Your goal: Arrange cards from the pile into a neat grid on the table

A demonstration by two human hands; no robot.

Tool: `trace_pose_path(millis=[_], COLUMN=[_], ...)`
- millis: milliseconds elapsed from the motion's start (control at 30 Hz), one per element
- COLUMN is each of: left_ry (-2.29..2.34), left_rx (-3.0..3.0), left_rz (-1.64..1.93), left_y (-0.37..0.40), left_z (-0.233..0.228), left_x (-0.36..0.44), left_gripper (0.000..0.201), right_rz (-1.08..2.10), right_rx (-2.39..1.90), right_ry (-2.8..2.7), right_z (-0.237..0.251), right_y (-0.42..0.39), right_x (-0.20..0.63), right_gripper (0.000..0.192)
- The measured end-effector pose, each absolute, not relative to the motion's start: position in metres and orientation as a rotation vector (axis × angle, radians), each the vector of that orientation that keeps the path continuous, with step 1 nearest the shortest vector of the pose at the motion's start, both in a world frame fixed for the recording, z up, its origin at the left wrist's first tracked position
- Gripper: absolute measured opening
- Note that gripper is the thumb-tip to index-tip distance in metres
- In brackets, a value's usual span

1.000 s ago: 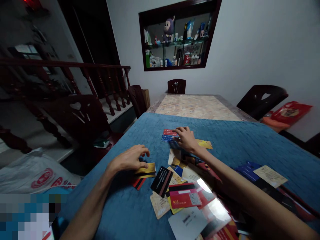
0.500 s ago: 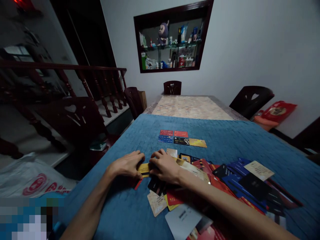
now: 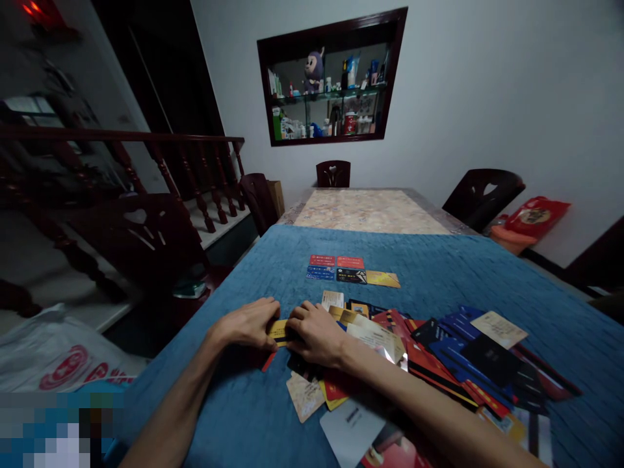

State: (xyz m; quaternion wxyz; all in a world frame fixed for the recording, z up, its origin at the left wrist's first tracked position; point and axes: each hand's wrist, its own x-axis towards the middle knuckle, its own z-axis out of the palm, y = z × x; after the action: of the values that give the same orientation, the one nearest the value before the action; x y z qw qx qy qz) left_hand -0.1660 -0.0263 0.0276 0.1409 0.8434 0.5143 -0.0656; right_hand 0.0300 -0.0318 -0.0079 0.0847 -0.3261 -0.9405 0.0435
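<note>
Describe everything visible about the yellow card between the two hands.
The yellow card is a thin, flat rectangle that looks like plastic, gold-yellow with a dark band along its lower edge; any print is too small to read. Only a small part of it shows. It lies flat or nearly so on the blue tablecloth, at the left end of the loose spread of cards. The left hand covers its left end and the right hand its right end, fingertips of both pressing on it. A red card pokes out just below.

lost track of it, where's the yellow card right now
In the head view the yellow card lies on the blue cloth, left of centre, pinched between the left hand and right hand.
</note>
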Motion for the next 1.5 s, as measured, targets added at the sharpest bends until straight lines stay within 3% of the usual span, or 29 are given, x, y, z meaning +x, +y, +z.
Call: trace_pose_path(millis=[300, 700, 1033, 1267, 1500], left_ry=[1.415, 1.239, 1.154, 1.117, 1.11], left_rx=[2.43, 2.274, 2.141, 1.985, 1.925], left_rz=[-0.161, -0.071, 0.228, 0.354, 0.442], left_y=[-0.023, -0.008, 0.002, 0.004, 0.006], left_z=[0.028, 0.035, 0.026, 0.023, 0.018], left_x=[-0.172, -0.186, -0.191, -0.193, -0.196], left_gripper=[0.033, 0.039, 0.027, 0.04, 0.036], right_rz=[0.067, -0.02, 0.052, 0.182, 0.202], right_rx=[-0.794, -0.768, -1.209, -1.296, -1.309], right_ry=[-2.8, -2.818, -2.668, -2.6, -2.547], right_z=[-0.015, -0.006, 0.002, 0.003, -0.003], right_y=[-0.026, -0.028, -0.027, -0.027, -0.023], right_x=[0.031, 0.034, 0.038, 0.04, 0.042], right_gripper=[0.022, 0.028, 0.026, 0.026, 0.028])
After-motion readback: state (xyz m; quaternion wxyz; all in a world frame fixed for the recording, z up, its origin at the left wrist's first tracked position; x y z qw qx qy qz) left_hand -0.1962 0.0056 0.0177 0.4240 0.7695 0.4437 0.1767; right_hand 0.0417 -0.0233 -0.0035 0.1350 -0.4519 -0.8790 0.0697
